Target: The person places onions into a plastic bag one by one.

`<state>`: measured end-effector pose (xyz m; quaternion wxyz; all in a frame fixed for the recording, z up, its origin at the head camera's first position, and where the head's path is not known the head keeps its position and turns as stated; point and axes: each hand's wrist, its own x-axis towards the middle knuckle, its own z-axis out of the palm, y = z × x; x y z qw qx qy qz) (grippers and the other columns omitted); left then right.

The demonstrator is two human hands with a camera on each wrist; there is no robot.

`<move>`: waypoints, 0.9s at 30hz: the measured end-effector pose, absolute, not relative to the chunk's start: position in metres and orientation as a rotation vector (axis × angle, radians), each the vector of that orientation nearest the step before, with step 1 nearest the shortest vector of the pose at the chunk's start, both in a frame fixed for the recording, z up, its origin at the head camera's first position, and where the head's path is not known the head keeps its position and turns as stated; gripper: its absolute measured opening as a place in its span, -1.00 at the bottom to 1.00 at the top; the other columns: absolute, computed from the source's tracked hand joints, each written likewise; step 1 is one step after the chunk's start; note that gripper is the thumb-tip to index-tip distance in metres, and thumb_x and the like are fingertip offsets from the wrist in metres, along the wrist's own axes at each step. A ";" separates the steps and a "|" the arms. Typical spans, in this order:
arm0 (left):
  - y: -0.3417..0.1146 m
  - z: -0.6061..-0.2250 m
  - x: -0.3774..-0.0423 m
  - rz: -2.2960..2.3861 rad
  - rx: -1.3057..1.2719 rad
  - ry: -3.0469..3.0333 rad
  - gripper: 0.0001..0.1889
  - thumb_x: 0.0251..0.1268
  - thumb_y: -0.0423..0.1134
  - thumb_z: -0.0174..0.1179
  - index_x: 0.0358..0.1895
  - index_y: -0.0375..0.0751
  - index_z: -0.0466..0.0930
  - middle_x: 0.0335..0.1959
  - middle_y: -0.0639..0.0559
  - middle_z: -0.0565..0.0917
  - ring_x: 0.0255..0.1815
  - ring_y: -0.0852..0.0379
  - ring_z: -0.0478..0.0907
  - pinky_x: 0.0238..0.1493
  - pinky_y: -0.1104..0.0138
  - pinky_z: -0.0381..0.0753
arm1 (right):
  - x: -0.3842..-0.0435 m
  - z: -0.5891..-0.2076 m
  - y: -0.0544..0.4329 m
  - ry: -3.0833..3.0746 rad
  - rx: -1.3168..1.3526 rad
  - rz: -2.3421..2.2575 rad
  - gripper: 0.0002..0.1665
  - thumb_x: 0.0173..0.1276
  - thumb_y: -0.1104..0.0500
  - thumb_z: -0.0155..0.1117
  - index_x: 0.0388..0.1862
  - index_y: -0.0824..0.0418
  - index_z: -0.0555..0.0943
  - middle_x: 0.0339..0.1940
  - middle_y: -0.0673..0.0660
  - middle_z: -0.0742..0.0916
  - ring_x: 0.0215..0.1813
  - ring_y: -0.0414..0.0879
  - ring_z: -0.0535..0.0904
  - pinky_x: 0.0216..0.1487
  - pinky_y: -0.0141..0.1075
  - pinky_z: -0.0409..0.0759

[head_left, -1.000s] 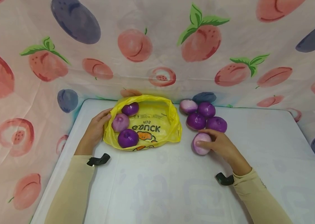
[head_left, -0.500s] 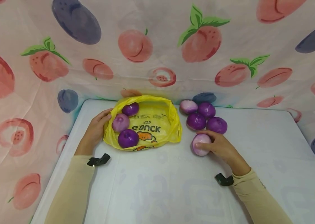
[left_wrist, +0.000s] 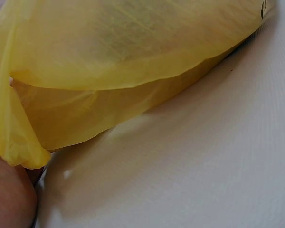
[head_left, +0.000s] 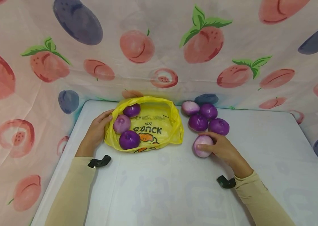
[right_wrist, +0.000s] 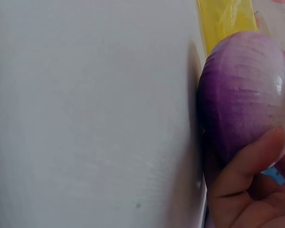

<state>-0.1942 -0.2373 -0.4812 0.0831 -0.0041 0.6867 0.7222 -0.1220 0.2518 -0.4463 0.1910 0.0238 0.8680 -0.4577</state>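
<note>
A yellow plastic bag [head_left: 159, 138] with dark lettering lies spread wide at its mouth on the table. Along its left side are three onions, two deep purple and one paler onion [head_left: 121, 124] between them. My left hand [head_left: 94, 133] grips the bag's left edge; in the left wrist view a fold of the bag [left_wrist: 21, 137] hangs by the thumb. To the right of the bag, my right hand [head_left: 224, 150] holds a pale purple onion [head_left: 202, 146] between thumb and fingers. The right wrist view shows this onion [right_wrist: 249, 95] close to the white tabletop.
Behind my right hand sit several more onions in a cluster, including a purple onion [head_left: 218, 126] and a whitish onion [head_left: 190, 107]. A fruit-printed cloth [head_left: 164, 47] hangs behind the white table [head_left: 164, 188] and along its sides.
Over the last second, my right hand has shifted slightly left and toward me with the pale onion, a little away from the cluster. My left hand and the bag stay in place.
</note>
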 end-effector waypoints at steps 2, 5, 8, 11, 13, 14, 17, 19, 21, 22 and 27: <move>-0.238 -0.481 -0.194 2.160 -0.001 2.048 -0.50 0.59 -0.05 0.08 0.48 -0.11 0.42 0.32 0.16 0.49 0.34 0.25 0.39 0.22 0.59 0.49 | -0.122 -0.447 0.252 2.451 0.068 -1.280 -0.16 0.17 -0.18 0.58 0.35 0.14 0.55 0.23 0.30 0.58 0.08 0.15 0.50 -0.17 -0.26 0.56; -0.238 -0.482 -0.194 2.170 0.003 2.042 -0.51 0.59 -0.07 0.08 0.47 -0.12 0.42 0.30 0.17 0.50 0.33 0.25 0.40 0.22 0.57 0.49 | -0.122 -0.447 0.250 2.466 0.076 -1.281 -0.18 0.18 -0.20 0.56 0.33 0.14 0.56 0.18 0.31 0.61 0.05 0.14 0.53 -0.19 -0.27 0.57; -0.238 -0.483 -0.194 2.157 0.001 2.052 -0.50 0.59 -0.05 0.09 0.48 -0.12 0.42 0.31 0.17 0.50 0.33 0.26 0.40 0.22 0.58 0.49 | -0.121 -0.445 0.248 2.478 0.080 -1.280 -0.18 0.20 -0.20 0.55 0.33 0.16 0.55 0.15 0.31 0.64 0.01 0.12 0.55 -0.21 -0.26 0.58; -0.238 -0.483 -0.194 2.153 -0.005 2.054 -0.48 0.58 -0.04 0.10 0.48 -0.12 0.41 0.32 0.16 0.49 0.33 0.25 0.40 0.21 0.59 0.49 | -0.121 -0.440 0.246 2.490 0.078 -1.252 -0.13 0.21 -0.24 0.52 0.38 0.16 0.51 0.17 0.31 0.64 0.02 0.11 0.56 -0.19 -0.26 0.59; -0.238 -0.484 -0.194 2.159 -0.001 2.046 -0.48 0.58 -0.04 0.10 0.48 -0.13 0.41 0.32 0.16 0.50 0.33 0.25 0.40 0.21 0.59 0.49 | -0.121 -0.437 0.245 2.492 0.077 -1.234 -0.10 0.21 -0.28 0.50 0.41 0.13 0.49 0.21 0.29 0.63 0.05 0.12 0.55 -0.17 -0.26 0.60; -0.238 -0.484 -0.194 2.168 0.002 2.037 -0.48 0.58 -0.05 0.10 0.48 -0.14 0.41 0.31 0.16 0.50 0.33 0.25 0.41 0.21 0.58 0.50 | -0.121 -0.435 0.244 2.494 0.076 -1.227 -0.08 0.21 -0.30 0.49 0.42 0.12 0.47 0.23 0.29 0.62 0.07 0.12 0.55 -0.16 -0.27 0.60; -0.238 -0.484 -0.194 2.188 0.014 2.021 -0.50 0.58 -0.07 0.10 0.46 -0.14 0.43 0.28 0.18 0.52 0.31 0.25 0.42 0.21 0.57 0.51 | -0.123 -0.431 0.240 2.494 0.062 -1.250 -0.08 0.21 -0.30 0.49 0.43 0.11 0.47 0.24 0.28 0.62 0.09 0.13 0.54 -0.15 -0.26 0.61; -0.237 -0.483 -0.194 2.197 0.025 2.021 -0.52 0.59 -0.09 0.09 0.46 -0.15 0.43 0.26 0.19 0.53 0.29 0.26 0.44 0.21 0.56 0.52 | -0.124 -0.429 0.235 2.487 0.044 -1.290 -0.09 0.23 -0.27 0.49 0.44 0.12 0.47 0.23 0.28 0.63 0.07 0.11 0.54 -0.16 -0.26 0.61; -0.237 -0.482 -0.194 2.203 0.032 2.025 -0.52 0.59 -0.10 0.09 0.45 -0.16 0.44 0.24 0.20 0.54 0.28 0.26 0.45 0.21 0.55 0.52 | -0.126 -0.427 0.230 2.477 0.032 -1.326 -0.12 0.24 -0.24 0.50 0.43 0.13 0.48 0.21 0.28 0.64 0.04 0.10 0.54 -0.19 -0.25 0.62; -0.237 -0.481 -0.194 2.200 0.031 2.031 -0.52 0.59 -0.10 0.08 0.45 -0.17 0.43 0.24 0.20 0.55 0.28 0.26 0.45 0.21 0.55 0.52 | -0.127 -0.426 0.227 2.472 0.027 -1.335 -0.12 0.24 -0.24 0.50 0.43 0.13 0.48 0.20 0.27 0.64 0.02 0.08 0.54 -0.21 -0.25 0.63; -0.236 -0.479 -0.193 2.193 0.012 2.033 -0.51 0.59 -0.10 0.08 0.47 -0.17 0.42 0.25 0.20 0.53 0.29 0.26 0.44 0.21 0.57 0.50 | -0.134 -0.419 0.211 2.473 0.013 -1.342 -0.15 0.23 -0.26 0.49 0.40 0.08 0.52 0.14 0.24 0.67 -0.06 0.05 0.56 -0.24 -0.26 0.66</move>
